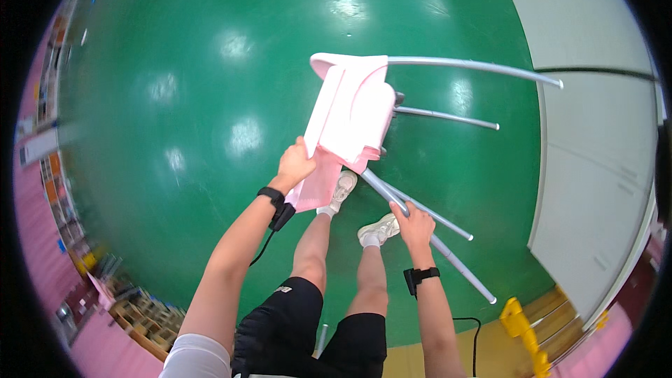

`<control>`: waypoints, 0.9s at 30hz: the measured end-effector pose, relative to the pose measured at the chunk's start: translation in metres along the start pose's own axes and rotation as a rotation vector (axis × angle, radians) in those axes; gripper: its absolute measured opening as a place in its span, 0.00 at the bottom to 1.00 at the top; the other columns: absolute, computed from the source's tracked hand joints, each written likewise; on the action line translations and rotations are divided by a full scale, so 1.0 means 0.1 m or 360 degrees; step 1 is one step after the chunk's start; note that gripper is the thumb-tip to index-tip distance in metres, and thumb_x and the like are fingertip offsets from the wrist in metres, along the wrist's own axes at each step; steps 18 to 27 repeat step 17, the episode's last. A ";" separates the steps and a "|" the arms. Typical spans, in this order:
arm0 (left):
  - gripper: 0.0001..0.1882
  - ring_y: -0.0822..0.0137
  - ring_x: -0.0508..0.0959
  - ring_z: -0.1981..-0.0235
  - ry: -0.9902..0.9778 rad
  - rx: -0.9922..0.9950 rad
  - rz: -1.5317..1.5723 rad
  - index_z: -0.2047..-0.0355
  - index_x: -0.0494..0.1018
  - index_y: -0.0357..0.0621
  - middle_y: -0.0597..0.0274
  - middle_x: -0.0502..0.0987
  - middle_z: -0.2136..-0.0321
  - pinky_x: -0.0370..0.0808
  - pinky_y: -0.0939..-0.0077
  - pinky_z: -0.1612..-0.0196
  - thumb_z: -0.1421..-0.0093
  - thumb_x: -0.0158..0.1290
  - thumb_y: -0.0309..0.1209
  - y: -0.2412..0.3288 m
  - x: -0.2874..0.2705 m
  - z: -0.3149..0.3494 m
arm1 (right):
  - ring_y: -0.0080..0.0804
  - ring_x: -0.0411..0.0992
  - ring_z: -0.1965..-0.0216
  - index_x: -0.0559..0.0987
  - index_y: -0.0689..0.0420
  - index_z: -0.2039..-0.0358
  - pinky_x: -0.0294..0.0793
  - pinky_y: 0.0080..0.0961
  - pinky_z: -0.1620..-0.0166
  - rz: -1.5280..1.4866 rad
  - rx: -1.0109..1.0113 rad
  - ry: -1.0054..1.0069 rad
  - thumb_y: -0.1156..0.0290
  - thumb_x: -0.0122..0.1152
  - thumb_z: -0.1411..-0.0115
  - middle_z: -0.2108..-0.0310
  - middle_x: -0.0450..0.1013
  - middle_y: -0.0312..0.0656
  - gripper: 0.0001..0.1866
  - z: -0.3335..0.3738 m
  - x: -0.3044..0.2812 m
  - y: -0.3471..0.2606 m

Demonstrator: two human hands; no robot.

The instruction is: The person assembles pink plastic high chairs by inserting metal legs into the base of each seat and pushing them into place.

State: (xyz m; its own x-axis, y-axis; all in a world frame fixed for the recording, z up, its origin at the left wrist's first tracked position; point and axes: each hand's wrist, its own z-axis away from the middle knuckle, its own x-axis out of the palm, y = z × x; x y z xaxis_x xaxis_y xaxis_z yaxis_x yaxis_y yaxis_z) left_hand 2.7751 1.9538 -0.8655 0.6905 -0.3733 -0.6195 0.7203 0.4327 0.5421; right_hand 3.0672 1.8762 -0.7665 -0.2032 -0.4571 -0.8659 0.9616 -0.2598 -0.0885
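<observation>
A pink child's high chair [357, 108] is tipped on its side in front of me, its long grey tube legs pointing to the right. My left hand [296, 166] is closed on the edge of its pink plastic body, beside a pink flap [320, 182] that hangs toward my legs. Lower right, my right hand [414, 224] wraps round one grey leg [462, 269] of the chair. The other legs splay out, each with a pale end cap. Glare washes out the middle of the seat, so its details are hard to read.
Green glossy floor [210, 63] lies around the chair, with my white shoes [379, 229] beneath. Pale cabinets [595, 161] line the right side. A yellow object [521, 329] stands lower right. Shelves with wooden boxes [147, 322] are lower left. Black cables hang from my wristbands.
</observation>
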 end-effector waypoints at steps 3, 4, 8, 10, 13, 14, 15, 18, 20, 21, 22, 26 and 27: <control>0.19 0.36 0.77 0.66 -0.0053 0.0030 0.0038 0.62 0.60 0.29 0.31 0.75 0.71 0.74 0.49 0.59 0.51 0.49 0.30 0.06 0.06 0.02 | 0.49 0.76 0.76 0.77 0.56 0.76 0.73 0.42 0.72 0.0275 -0.0112 0.0064 0.37 0.51 0.45 0.81 0.75 0.49 0.31 -0.09 -0.06 -0.07; 0.18 0.36 0.77 0.66 -0.0103 0.0068 0.0053 0.63 0.59 0.30 0.31 0.75 0.70 0.74 0.48 0.59 0.51 0.49 0.30 0.07 0.05 0.02 | 0.48 0.76 0.77 0.77 0.55 0.77 0.73 0.41 0.74 0.0381 -0.0143 0.0146 0.36 0.50 0.45 0.82 0.75 0.49 0.31 -0.09 -0.09 -0.09; 0.17 0.36 0.77 0.65 -0.0140 0.0044 0.0124 0.63 0.59 0.31 0.31 0.76 0.70 0.74 0.48 0.59 0.50 0.47 0.30 0.16 0.03 0.03 | 0.47 0.76 0.79 0.77 0.55 0.78 0.73 0.40 0.76 0.0542 -0.0228 0.0268 0.37 0.52 0.45 0.82 0.75 0.48 0.30 -0.15 -0.13 -0.02; 0.18 0.37 0.77 0.64 -0.0175 0.0076 0.0127 0.62 0.59 0.30 0.32 0.76 0.69 0.74 0.49 0.58 0.50 0.47 0.30 0.16 0.01 0.01 | 0.47 0.76 0.79 0.77 0.55 0.78 0.73 0.39 0.77 0.0551 -0.0228 0.0258 0.37 0.52 0.45 0.82 0.75 0.48 0.30 -0.18 -0.18 -0.06; 0.19 0.38 0.77 0.63 -0.0197 0.0069 0.0074 0.61 0.59 0.30 0.33 0.76 0.68 0.74 0.50 0.57 0.50 0.46 0.30 0.23 0.03 0.01 | 0.49 0.75 0.79 0.77 0.55 0.79 0.74 0.41 0.75 0.0568 -0.0170 0.0247 0.37 0.51 0.44 0.83 0.75 0.48 0.31 -0.20 -0.18 0.00; 0.19 0.38 0.77 0.63 -0.0197 0.0071 0.0075 0.61 0.59 0.30 0.33 0.76 0.68 0.74 0.50 0.57 0.50 0.46 0.30 0.23 0.03 0.00 | 0.49 0.75 0.79 0.77 0.55 0.79 0.74 0.41 0.75 0.0569 -0.0169 0.0249 0.37 0.51 0.44 0.83 0.75 0.48 0.31 -0.20 -0.17 0.02; 0.20 0.40 0.78 0.64 -0.0197 0.0074 0.0061 0.61 0.60 0.31 0.35 0.77 0.68 0.75 0.51 0.58 0.51 0.49 0.31 0.23 0.03 -0.01 | 0.49 0.75 0.79 0.77 0.55 0.79 0.74 0.41 0.75 0.0544 -0.0159 0.0229 0.36 0.50 0.44 0.83 0.75 0.49 0.31 -0.20 -0.17 0.02; 0.21 0.40 0.78 0.63 -0.0235 0.0078 0.0046 0.60 0.60 0.30 0.34 0.77 0.66 0.75 0.52 0.57 0.51 0.49 0.31 0.21 0.02 -0.03 | 0.50 0.75 0.79 0.78 0.55 0.78 0.74 0.42 0.74 0.0513 -0.0150 0.0209 0.36 0.50 0.44 0.83 0.75 0.49 0.31 -0.20 -0.16 0.02; 0.21 0.40 0.78 0.63 -0.0235 0.0078 0.0046 0.60 0.60 0.30 0.34 0.77 0.66 0.75 0.52 0.57 0.51 0.49 0.31 0.21 0.02 -0.03 | 0.50 0.75 0.79 0.78 0.55 0.78 0.74 0.42 0.74 0.0513 -0.0150 0.0209 0.36 0.50 0.44 0.83 0.75 0.49 0.31 -0.20 -0.16 0.02; 0.21 0.40 0.78 0.63 -0.0235 0.0078 0.0046 0.60 0.60 0.30 0.34 0.77 0.66 0.75 0.52 0.57 0.51 0.49 0.31 0.21 0.02 -0.03 | 0.50 0.75 0.79 0.78 0.55 0.78 0.74 0.42 0.74 0.0513 -0.0150 0.0209 0.36 0.50 0.44 0.83 0.75 0.49 0.31 -0.20 -0.16 0.02; 0.21 0.40 0.78 0.63 -0.0235 0.0078 0.0046 0.60 0.60 0.30 0.34 0.77 0.66 0.75 0.52 0.57 0.51 0.49 0.31 0.21 0.02 -0.03 | 0.50 0.75 0.79 0.78 0.55 0.78 0.74 0.42 0.74 0.0513 -0.0150 0.0209 0.36 0.50 0.44 0.83 0.75 0.49 0.31 -0.20 -0.16 0.02; 0.21 0.40 0.78 0.63 -0.0235 0.0078 0.0046 0.60 0.60 0.30 0.34 0.77 0.66 0.75 0.52 0.57 0.51 0.49 0.31 0.21 0.02 -0.03 | 0.50 0.75 0.79 0.78 0.55 0.78 0.74 0.42 0.74 0.0513 -0.0150 0.0209 0.36 0.50 0.44 0.83 0.75 0.49 0.31 -0.20 -0.16 0.02; 0.21 0.40 0.78 0.63 -0.0235 0.0078 0.0046 0.60 0.60 0.30 0.34 0.77 0.66 0.75 0.52 0.57 0.51 0.49 0.31 0.21 0.02 -0.03 | 0.50 0.75 0.79 0.78 0.55 0.78 0.74 0.42 0.74 0.0513 -0.0150 0.0209 0.36 0.50 0.44 0.83 0.75 0.49 0.31 -0.20 -0.16 0.02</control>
